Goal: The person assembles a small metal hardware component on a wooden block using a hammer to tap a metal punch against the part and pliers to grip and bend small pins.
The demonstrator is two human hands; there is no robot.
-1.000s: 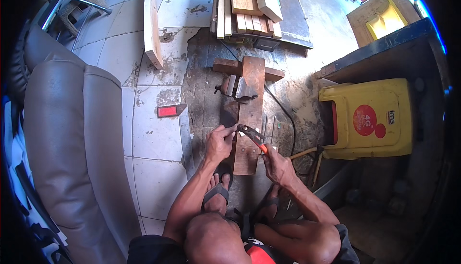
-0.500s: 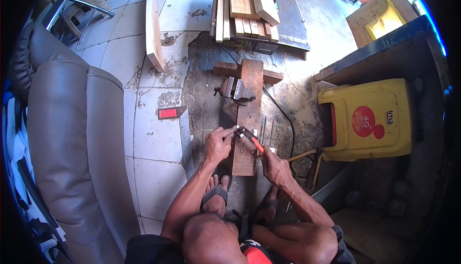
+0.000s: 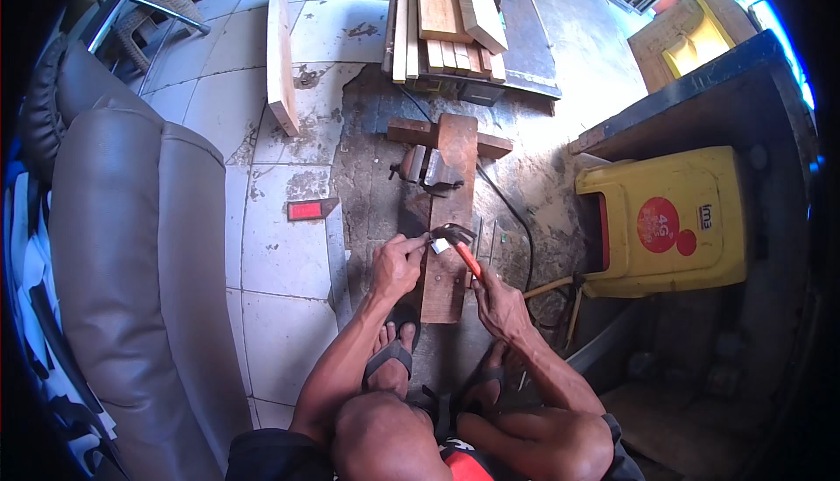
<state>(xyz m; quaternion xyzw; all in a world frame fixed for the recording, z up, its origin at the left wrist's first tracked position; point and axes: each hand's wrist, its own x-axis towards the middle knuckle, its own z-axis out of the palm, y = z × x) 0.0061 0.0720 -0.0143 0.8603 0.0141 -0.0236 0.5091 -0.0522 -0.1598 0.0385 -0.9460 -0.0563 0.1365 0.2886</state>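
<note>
My right hand is wrapped round the orange handle of a claw hammer. The hammer's dark head lies over a low wooden bench plank, with its claw showing on the right. Just under the head is a small white piece. My left hand is closed at the plank's left edge, its fingertips meeting beside the hammer head. What those fingers pinch is too small to make out. Farther up the plank, a metal vise is fixed to its left side.
Cut boards are stacked on a dark low table ahead. A board stands on edge at the left. A red-and-grey tool lies on the tiles. A brown padded seat flanks me; a yellow plastic container lies at right. A black cable crosses the floor.
The hammer head has turned, so its claw now shows, and it has shifted slightly right. The white piece beneath it is more visible. My left hand stays at the plank's edge.
</note>
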